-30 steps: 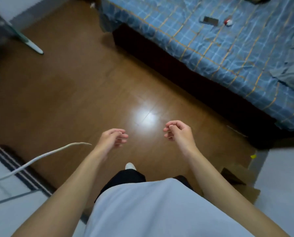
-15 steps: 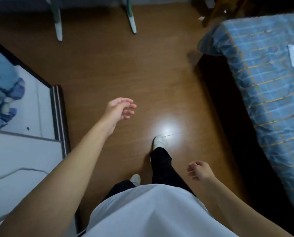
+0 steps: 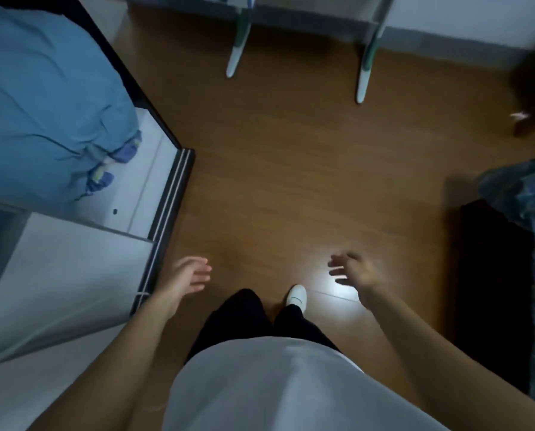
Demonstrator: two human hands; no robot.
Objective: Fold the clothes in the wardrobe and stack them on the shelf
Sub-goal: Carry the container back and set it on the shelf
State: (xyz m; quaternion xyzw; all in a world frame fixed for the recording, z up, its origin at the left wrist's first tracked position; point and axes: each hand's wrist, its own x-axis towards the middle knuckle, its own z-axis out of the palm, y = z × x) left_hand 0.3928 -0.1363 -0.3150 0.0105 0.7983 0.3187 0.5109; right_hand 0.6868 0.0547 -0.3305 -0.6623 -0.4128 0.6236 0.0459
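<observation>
Grip, both sides: released, grasping nothing. Left hand [image 3: 187, 276], palm up and fingers loosely spread, hangs just beside the dark-edged front rail of the white wardrobe [image 3: 169, 213]. Right hand [image 3: 353, 273], fingers splayed and slightly blurred, hangs over the glossy brown wooden floor [image 3: 291, 166], well apart from any cloth.

Task item: rumpled pale-blue garment heap [image 3: 42, 104], lying unfolded on the wardrobe's white bottom panel, upper left of the view; a darker blue-violet piece shows at its near edge.

Shelf: not identifiable in view.

Surroundings: two pale slanted furniture legs [image 3: 236, 54] at the far wall; corner of a bed with a blue checked cover [image 3: 527, 194], right.

Progress, judged: nothing folded or stacked as far as visible; picking up, folding and stacking all remain.
</observation>
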